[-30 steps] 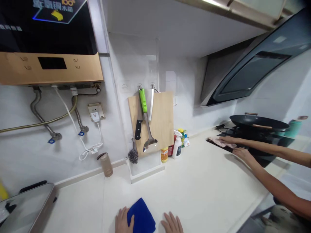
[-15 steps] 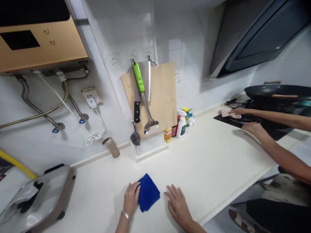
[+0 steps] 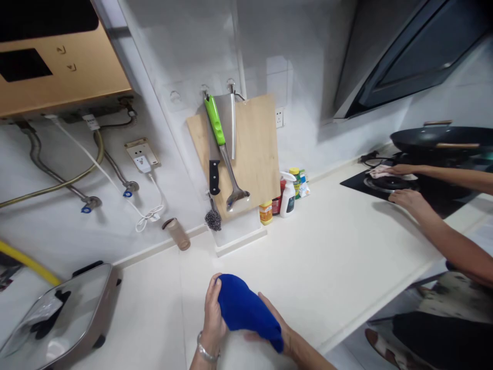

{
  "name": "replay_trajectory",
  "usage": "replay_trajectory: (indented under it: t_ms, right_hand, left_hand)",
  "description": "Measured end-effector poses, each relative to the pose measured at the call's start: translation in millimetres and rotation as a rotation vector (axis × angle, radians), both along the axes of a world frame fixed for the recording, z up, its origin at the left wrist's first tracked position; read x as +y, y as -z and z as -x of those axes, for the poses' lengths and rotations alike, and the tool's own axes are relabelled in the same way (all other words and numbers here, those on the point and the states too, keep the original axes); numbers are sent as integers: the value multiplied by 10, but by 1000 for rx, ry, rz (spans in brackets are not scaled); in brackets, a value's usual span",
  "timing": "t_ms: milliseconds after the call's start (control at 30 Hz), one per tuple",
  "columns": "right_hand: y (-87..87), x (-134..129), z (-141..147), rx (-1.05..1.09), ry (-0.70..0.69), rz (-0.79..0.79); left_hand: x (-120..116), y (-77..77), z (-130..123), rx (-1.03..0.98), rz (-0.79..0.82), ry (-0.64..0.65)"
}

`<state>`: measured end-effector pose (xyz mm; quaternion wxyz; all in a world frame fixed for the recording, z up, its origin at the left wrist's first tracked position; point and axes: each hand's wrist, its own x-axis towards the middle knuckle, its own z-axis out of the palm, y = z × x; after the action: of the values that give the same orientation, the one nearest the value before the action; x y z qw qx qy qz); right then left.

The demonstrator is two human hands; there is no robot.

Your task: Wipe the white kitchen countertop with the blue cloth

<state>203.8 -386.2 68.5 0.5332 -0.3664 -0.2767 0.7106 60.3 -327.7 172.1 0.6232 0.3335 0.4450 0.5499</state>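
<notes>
A folded blue cloth (image 3: 246, 308) is lifted over the white countertop, spread between my two hands. My left hand (image 3: 214, 311), with a silver bracelet at the wrist, pinches its upper left edge, thumb in front. Around the cloth's right end sits my right hand (image 3: 285, 331), its fingers partly behind the fabric and a little blurred. The countertop (image 3: 327, 267) lies below both hands.
At right another person's hands (image 3: 408, 198) work with a pale cloth (image 3: 380, 171) on the black stove (image 3: 354, 182), near a wok (image 3: 454, 141). A lidded electric pan (image 3: 88, 318) stands left. Ahead are a cutting board (image 3: 254, 154), spray bottle (image 3: 287, 198) and brown tumbler (image 3: 177, 235).
The blue cloth has come up off the counter in my left hand. My right hand has gone from lying flat on the counter to the cloth's right end.
</notes>
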Motion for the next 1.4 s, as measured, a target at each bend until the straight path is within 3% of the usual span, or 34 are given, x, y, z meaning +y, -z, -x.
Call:
replay_trajectory:
  t_ms: [100,200,300,367,467,567,633,733,833,933,1067,1267,1400]
  right_hand:
    - [1,-65,13,39,-96,51]
    - [-27,-8,-167,-131,196,-2]
    - [-39,108,-452,-367,399,-99]
    - [14,190,-602,-511,391,-163]
    - [203,284,-695,-792,422,-212]
    - [434,266,-689,-982,522,-188]
    - [557,167,-681,-1153,577,-267]
    - [685,-51,-677,-1463,505,-559]
    - [775,-219,-666,-1522,317,-794]
    - [835,-271,-660,-1543,290,-829]
    - [861,-256,-680,-1542,305,-795]
    - [825,-246,-680,-1491,308,-770]
    - [801,-256,-671,-1442,288,-716]
  left_hand:
    - [30,6,19,28,14,-6]
    - [62,46,173,157,12,28]
    - [119,167,408,345,2,188]
    - [189,319,544,535,-65,257]
    - [301,626,660,823,-179,168]
    - [285,924,707,926,-172,80]
    - [161,1078,739,943,-174,83]
    - [-120,1249,816,1039,-289,126]
    - [-352,1366,895,1231,-508,215]
    - [-436,1421,934,1335,-636,259]
    - [-399,1426,970,1329,-651,240]
    - [-345,1383,1007,1169,-569,258]
    - [-429,1241,913,1061,-464,234]
